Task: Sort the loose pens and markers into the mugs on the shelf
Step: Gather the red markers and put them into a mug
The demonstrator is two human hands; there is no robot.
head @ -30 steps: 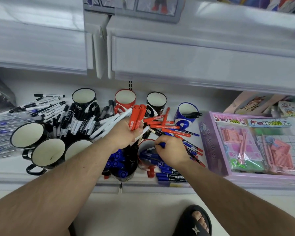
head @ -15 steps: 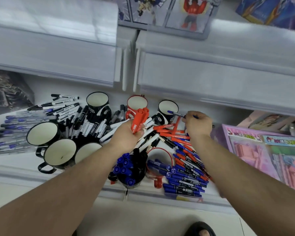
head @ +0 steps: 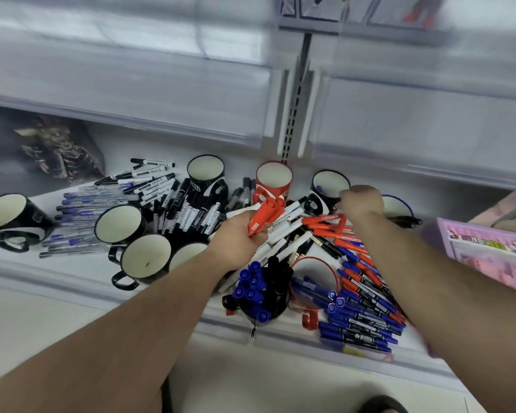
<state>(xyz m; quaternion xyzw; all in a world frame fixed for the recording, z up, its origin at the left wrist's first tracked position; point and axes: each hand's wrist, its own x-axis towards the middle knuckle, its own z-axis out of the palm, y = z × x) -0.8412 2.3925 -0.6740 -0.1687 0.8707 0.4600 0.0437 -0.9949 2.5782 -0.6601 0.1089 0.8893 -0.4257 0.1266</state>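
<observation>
Left hand full of markers, right hand up at the back-row mug.

The left hand (head: 239, 236) is wrapped round a bundle of red markers (head: 265, 214) and white-barrelled ones (head: 283, 231), their ends fanning out toward the red mug (head: 274, 179) at the back of the shelf (head: 72, 281). The right hand (head: 360, 201) sits curled beside the rim of the black mug (head: 330, 183), and a bit of blue pen (head: 320, 190) shows inside that mug; the fingers are turned away from the camera, so I cannot tell if they hold anything. Loose red and blue markers (head: 361, 311) lie heaped under the right forearm. A front black mug (head: 262, 293) stands packed with blue and black caps. Empty black mugs (head: 145, 259) wait on the left among scattered black markers (head: 191, 213).
</observation>
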